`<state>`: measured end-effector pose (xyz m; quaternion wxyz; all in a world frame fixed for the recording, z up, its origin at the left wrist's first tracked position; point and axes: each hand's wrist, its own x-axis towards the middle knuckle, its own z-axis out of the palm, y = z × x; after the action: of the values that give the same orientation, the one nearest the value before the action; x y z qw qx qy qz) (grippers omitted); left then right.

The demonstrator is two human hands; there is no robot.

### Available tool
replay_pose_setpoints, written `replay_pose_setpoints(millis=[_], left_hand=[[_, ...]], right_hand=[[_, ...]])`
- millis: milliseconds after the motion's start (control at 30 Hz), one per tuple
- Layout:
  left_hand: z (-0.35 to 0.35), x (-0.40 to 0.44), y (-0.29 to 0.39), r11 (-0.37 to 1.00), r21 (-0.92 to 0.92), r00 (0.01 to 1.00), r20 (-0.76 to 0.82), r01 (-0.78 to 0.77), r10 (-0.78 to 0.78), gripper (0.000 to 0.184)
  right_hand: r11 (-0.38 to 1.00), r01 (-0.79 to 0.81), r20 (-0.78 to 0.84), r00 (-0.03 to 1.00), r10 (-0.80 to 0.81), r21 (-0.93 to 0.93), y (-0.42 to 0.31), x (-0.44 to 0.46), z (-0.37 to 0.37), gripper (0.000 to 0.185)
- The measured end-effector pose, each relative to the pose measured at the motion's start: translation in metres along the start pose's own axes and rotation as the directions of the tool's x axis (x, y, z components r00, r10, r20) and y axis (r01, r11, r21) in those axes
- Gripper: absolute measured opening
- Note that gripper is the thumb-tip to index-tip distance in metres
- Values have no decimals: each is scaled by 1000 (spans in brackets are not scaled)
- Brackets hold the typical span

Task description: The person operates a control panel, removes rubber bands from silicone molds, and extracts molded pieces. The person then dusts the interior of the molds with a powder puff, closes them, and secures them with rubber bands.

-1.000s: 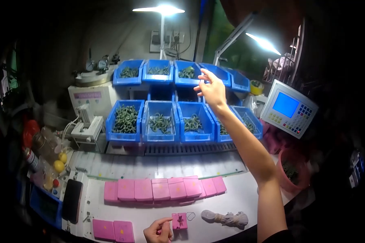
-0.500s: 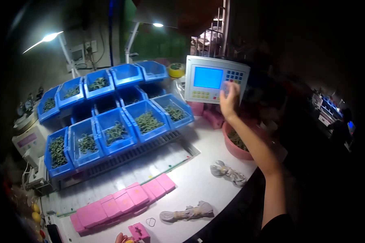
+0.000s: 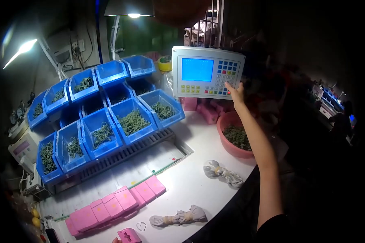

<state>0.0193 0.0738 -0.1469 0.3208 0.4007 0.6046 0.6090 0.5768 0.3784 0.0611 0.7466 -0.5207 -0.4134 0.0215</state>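
At the panel (image 3: 207, 91), my right hand (image 3: 237, 93), earlier by the bins (image 3: 110, 72), points, unclenched; my left hand (image 3: 117, 240), cropped, I can't judge.

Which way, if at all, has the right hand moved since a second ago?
Yes: the right hand has gone rightward, from in front of the upper blue bins to the control panel on their right.

The right hand (image 3: 238, 95) moved from the upper blue bins (image 3: 84, 96) at upper mid-frame to the control panel (image 3: 209, 73), a finger extended over its keys (image 3: 224, 69) right of upper centre, while the bins shifted leftward and the left hand (image 3: 117, 240) sank to the bottom edge, barely showing.
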Motion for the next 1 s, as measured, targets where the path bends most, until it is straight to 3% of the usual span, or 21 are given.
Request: replay_pose_setpoints(millis=[200,300,367,500,567,700,833,900,1000], left_hand=[[0,0,3,996,85,1000,8,-1,0,34],[-3,0,5,987,154,998,33,47,-52,35],[0,0,8,992,110,997,31,66,-69,34],[1,-2,11,993,89,997,19,72,-74,33],[2,-2,11,993,92,997,16,74,-76,32],[2,-3,18,984,171,998,27,58,-63,30],[4,-3,15,988,148,999,25,36,-40,30],[0,-1,7,977,209,999,47,-35,25,30],[-1,-3,15,971,232,997,41,58,-70,30]], right_hand=[[999,-46,35,998,46,9,-5,-2,2,46],[999,48,-27,999,-47,26,-4,-1,10,52],[999,2,62,998,-5,50,-11,1,10,87],[990,127,52,990,-130,68,-3,5,17,102],[965,133,-14,990,-140,-225,1,8,18,114],[966,156,23,988,-155,-206,-5,2,18,120],[935,175,9,983,-182,-308,-5,3,15,120],[933,170,20,985,-173,-316,-8,1,17,120],[919,137,-62,983,-171,-369,-14,-3,20,107]])
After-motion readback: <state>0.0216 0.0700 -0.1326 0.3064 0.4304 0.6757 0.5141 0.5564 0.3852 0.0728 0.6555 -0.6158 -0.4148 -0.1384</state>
